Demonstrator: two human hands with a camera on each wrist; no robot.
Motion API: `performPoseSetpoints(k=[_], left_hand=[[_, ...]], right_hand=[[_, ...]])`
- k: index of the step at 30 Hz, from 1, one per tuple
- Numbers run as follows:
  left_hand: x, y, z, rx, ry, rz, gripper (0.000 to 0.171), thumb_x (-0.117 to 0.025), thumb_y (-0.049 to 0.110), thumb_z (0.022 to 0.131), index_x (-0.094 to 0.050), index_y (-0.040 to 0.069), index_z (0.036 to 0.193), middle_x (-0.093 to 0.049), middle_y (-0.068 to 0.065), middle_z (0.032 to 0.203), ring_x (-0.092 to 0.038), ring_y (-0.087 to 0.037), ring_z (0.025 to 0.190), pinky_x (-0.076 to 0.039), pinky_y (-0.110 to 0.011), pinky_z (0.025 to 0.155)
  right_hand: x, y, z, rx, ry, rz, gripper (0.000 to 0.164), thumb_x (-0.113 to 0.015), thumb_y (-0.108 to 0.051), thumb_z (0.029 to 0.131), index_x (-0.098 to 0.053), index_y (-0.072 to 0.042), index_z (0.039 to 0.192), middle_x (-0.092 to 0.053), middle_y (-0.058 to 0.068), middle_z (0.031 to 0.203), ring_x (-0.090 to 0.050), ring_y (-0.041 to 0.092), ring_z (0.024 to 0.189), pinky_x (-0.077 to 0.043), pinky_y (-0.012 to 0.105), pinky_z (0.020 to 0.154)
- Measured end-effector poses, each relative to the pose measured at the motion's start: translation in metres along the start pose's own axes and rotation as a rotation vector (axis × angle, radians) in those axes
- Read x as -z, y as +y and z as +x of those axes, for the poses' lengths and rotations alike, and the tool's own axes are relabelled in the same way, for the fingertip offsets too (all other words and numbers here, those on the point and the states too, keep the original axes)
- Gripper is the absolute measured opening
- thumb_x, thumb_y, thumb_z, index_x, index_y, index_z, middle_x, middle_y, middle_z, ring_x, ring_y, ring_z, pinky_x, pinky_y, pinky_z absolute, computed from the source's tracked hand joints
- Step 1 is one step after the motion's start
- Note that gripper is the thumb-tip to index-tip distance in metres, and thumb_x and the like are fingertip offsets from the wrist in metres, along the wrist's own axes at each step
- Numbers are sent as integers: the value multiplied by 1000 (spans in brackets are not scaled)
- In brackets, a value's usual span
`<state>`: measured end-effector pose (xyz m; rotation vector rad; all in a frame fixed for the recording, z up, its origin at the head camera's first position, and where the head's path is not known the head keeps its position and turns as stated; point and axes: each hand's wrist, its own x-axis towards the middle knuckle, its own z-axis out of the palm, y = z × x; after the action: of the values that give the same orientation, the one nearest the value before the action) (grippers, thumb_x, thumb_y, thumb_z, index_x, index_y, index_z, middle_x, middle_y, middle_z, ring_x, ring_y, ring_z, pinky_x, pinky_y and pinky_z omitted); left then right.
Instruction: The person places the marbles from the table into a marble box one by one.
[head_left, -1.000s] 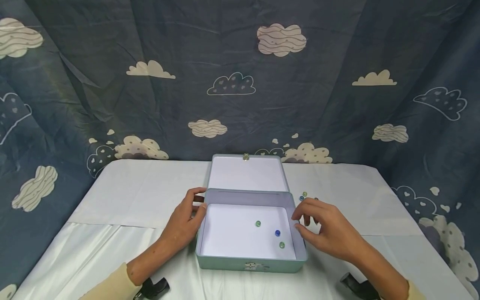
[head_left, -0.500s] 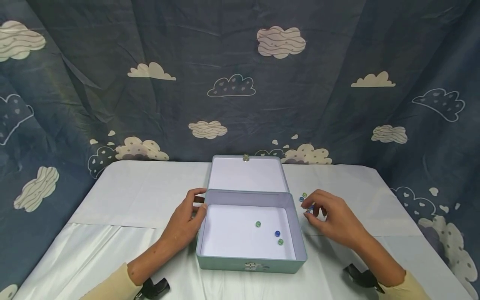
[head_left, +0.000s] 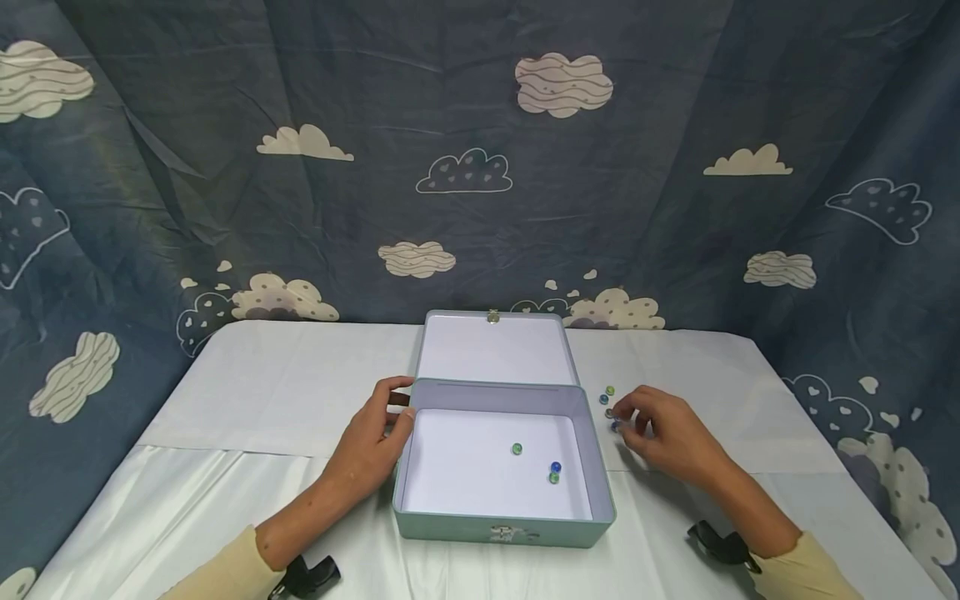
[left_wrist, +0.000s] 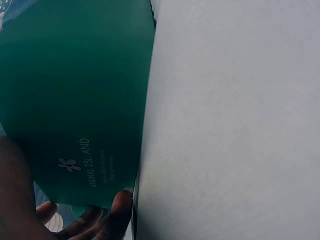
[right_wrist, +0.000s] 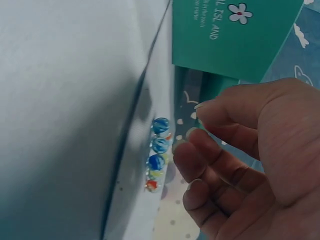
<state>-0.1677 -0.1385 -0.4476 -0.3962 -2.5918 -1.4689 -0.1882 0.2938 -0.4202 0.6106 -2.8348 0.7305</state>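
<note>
Left fingers [head_left: 390, 386] against box [head_left: 442, 528], right fingers [head_left: 637, 399] near marbles [head_left: 604, 400]

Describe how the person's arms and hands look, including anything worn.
The left sleeve and right sleeve are pale yellow and end short of the hands. A black device shows beside each. The left hand and right hand are ungloved.

Box [head_left: 465, 475] wide open on top, room there for a hand! Its wall [head_left: 592, 462] stands between the right hand [head_left: 667, 432] and the inside; lid [head_left: 495, 348] bars the back, left hand [head_left: 371, 435] the left side.
</note>
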Motion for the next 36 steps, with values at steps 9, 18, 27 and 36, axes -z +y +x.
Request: performPoseSetpoints(k=[9,18,27,36], left_hand=[[0,0,0,-14,3,0,44,-52,27,111,-45,18,154,-65,-10,134,-73,-23,113,-58,-49,94],[1,0,1,-8,2,-3,45,-52,27,111,-44,17,155,-65,-11,135,-73,-24,113,-58,-49,94],[0,0,0,-11,1,-3,45,-51,26,111,-44,18,155,-65,-11,134,-73,-26,113,-58,-49,93],[1,0,0,-5,4,4,45,-51,27,111,-44,20,155,-65,-11,135,-73,-24,113,-58,-50,94]], right_hand=[[-9,6,1,-52,-34,-41,25,-82,2,85,-78,-9,106,-69,-1,98,-58,11,78,-49,27,64],[-14,9,1,-84,-57,-79,21,-83,-1,85,-78,-8,105,-68,-2,96,-57,11,77,-50,27,65],[-17,10,0,-63,-62,-50,19,-84,0,84,-76,-11,98,-67,-4,91,-56,11,74,-49,27,64],[-17,7,2,-77,-73,-66,19,-84,0,84,-75,-13,96,-64,-6,88,-56,12,75,-49,28,65]])
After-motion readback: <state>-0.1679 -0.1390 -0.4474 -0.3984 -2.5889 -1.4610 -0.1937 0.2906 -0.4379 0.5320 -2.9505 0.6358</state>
